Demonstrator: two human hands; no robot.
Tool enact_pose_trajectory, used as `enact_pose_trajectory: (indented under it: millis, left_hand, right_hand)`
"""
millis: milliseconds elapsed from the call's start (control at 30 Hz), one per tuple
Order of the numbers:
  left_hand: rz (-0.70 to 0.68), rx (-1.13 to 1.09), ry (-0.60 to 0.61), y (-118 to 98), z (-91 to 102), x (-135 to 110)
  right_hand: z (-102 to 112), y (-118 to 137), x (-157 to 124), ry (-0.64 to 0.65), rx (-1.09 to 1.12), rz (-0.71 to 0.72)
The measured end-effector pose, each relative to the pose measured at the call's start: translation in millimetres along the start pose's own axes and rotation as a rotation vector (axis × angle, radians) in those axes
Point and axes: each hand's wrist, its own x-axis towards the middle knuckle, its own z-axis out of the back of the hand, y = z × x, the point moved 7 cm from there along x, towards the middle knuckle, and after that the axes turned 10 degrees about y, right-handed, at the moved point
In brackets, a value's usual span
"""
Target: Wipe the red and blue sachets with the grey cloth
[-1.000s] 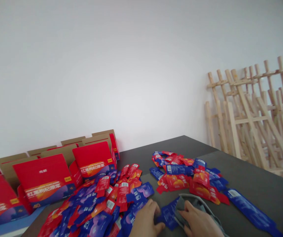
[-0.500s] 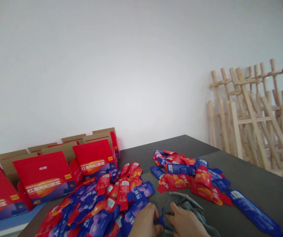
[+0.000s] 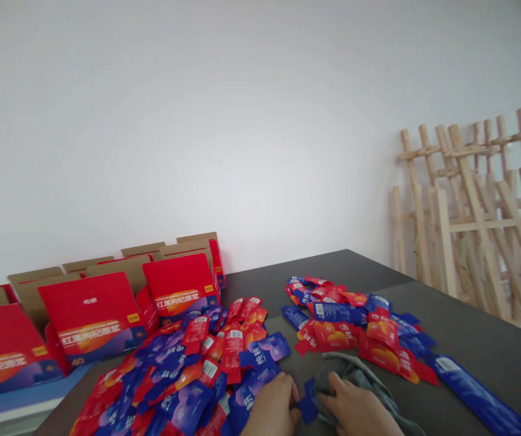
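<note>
My left hand (image 3: 273,407) is closed in a pinch at the end of a small blue sachet (image 3: 308,404). That sachet bridges the gap to a grey-green cloth (image 3: 372,381), which covers its other end. My right hand (image 3: 358,409) is closed on the cloth, thumb and fingers pressed into its folds. Left of my left hand spreads a heap of red and blue sachets (image 3: 183,375). Beyond the cloth lies a second, smaller pile of red and blue sachets (image 3: 337,330). One long blue sachet (image 3: 478,393) rests by itself on the right.
Opened red cartons (image 3: 92,309) with raised flaps stand in rows on the left, on a blue surface (image 3: 60,393). The dark table (image 3: 333,266) reaches toward a white wall. Wooden easel-like frames (image 3: 474,224) lean together at the right.
The view has shifted slightly, so things sit a little differently in frame. My hands are slightly farther apart, and more of the blue sachet shows between them.
</note>
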Motion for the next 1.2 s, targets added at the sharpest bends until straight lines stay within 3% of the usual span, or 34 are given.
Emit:
enact_pose_trajectory:
  millis: [167, 300, 433, 600, 900, 1000, 1200]
  left_hand:
    - [-0.018, 0.100, 0.007, -7.4, -0.9, 1.7]
    - [-0.034, 0.123, 0.036, -10.6, -2.2, 3.4]
    - [-0.038, 0.119, 0.035, -8.6, -2.4, 4.7]
    - [-0.043, 0.100, 0.008, -12.8, -1.5, 1.5]
    - [0.090, 0.061, -0.023, -8.6, -5.6, 9.6]
    - [0.107, 0.051, -0.009, -6.9, -6.4, 10.4]
    - [0.128, 0.033, 0.008, -8.5, -4.0, 8.5]
  right_hand:
    - [-6.5, 25.3, 11.8, -0.026, -0.103, 0.127]
    - [-13.2, 26.5, 9.6, -0.040, -0.085, 0.178]
    - [-13.1, 4.9, -2.9, -0.008, -0.025, 0.126]
    - [-5.9, -25.6, -13.0, 0.069, 0.068, -0.080]
    - [-1.9, 1.9, 8.7, 0.133, 0.156, -0.018]
    - [-0.1, -9.1, 15.0, 0.060, 0.206, -0.059]
    - [2.5, -56.4, 10.3, -0.004, 0.209, -0.203]
